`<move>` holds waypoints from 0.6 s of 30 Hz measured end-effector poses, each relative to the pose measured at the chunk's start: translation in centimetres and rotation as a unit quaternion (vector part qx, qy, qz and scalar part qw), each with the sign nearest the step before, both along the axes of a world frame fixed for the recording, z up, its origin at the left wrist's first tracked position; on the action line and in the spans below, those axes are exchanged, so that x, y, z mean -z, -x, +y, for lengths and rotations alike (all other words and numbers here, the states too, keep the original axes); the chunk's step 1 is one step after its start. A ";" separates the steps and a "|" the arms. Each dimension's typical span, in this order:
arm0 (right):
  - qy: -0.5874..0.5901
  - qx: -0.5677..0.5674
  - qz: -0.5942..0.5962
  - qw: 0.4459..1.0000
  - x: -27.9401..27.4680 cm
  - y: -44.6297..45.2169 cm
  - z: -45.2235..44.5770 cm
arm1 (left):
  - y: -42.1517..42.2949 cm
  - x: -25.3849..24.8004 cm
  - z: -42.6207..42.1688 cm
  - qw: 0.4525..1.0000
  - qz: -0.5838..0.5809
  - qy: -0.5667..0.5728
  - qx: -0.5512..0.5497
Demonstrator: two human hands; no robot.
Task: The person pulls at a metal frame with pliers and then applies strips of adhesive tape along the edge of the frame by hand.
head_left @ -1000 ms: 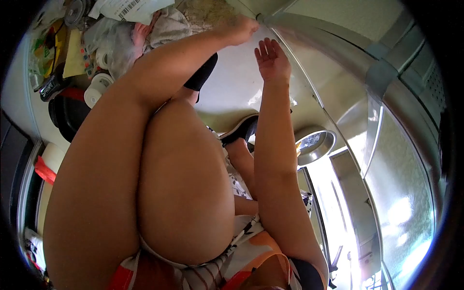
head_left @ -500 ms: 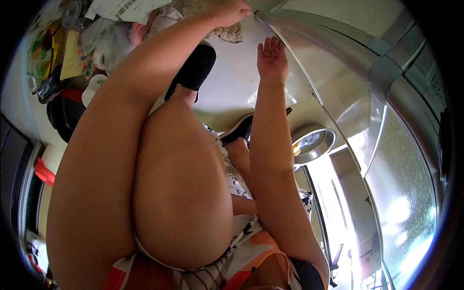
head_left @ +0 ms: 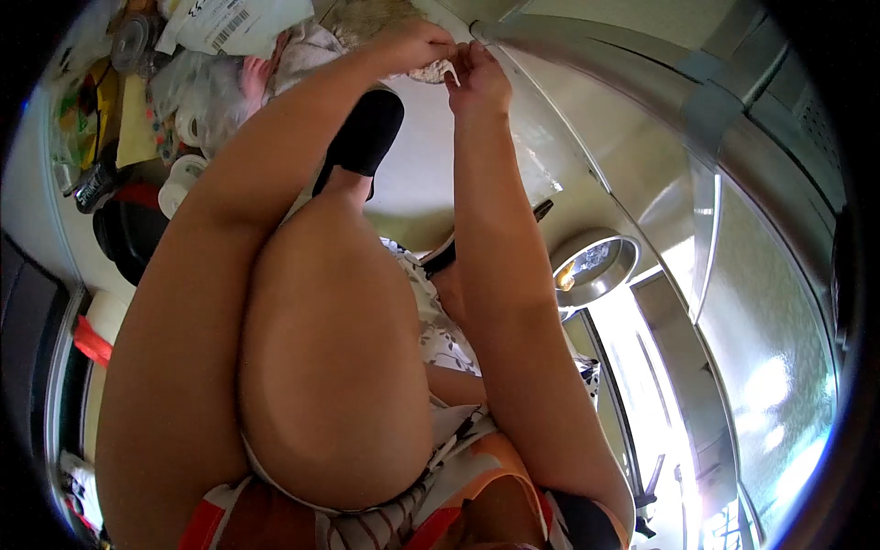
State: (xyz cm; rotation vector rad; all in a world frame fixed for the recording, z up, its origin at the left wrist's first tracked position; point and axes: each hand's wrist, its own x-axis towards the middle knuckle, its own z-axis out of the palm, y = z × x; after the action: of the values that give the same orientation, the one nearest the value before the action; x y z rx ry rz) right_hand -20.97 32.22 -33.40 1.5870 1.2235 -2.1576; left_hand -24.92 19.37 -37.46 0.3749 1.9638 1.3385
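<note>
My left hand (head_left: 423,46) is at the top centre, its fingers pinched together. My right hand (head_left: 478,81) is just beside it, palm towards me, its fingers curled in to meet the left fingertips. Whatever lies between the fingertips is too small to make out. Both hands are near the lower end of a metallic-edged panel (head_left: 568,41), above the pale floor (head_left: 417,151). Behind the left hand lies a shaggy beige-brown cloth (head_left: 367,20).
Plastic bags (head_left: 206,96), a white labelled packet (head_left: 234,26), a white roll (head_left: 181,183) and a black container (head_left: 133,234) crowd the left. A black shoe (head_left: 371,128) is below my hands. A metal bowl (head_left: 623,261) stands at right.
My right hand has moved up and left to meet my left hand, and its fingers have curled. My left hand has shifted slightly left, away from the panel's end.
</note>
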 end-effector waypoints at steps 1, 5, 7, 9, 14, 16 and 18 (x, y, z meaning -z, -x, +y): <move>-0.010 -0.021 -0.006 1.000 -0.2 0.0 0.2 | 0.7 0.1 -0.3 0.994 -0.100 -0.034 0.033; -0.024 -0.076 0.005 0.997 -0.2 -0.7 1.2 | 2.2 -1.1 1.6 0.978 -0.199 0.016 -0.054; -0.016 -0.076 0.015 0.997 -0.9 -0.7 1.4 | 2.1 -1.4 4.4 0.960 -0.275 0.018 -0.047; -0.011 -0.071 0.026 0.997 -0.8 -1.1 1.5 | 1.7 1.3 6.5 0.931 -0.350 -0.021 -0.100; -0.021 -0.087 0.048 0.995 -0.2 -1.4 1.7 | 1.8 1.8 7.7 0.919 -0.352 0.014 -0.179; -0.013 -0.111 0.046 0.993 -0.3 -1.8 1.7 | 1.4 3.9 7.6 0.927 -0.330 0.000 -0.179; -0.002 -0.174 0.031 0.984 -0.2 -2.4 2.0 | 0.6 7.4 7.5 0.926 -0.337 -0.038 -0.165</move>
State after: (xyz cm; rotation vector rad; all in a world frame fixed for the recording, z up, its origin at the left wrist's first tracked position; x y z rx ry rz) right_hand -18.59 34.18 -33.22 1.2067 1.4038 -1.9923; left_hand -25.52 26.91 -44.85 -0.3692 1.4256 1.4954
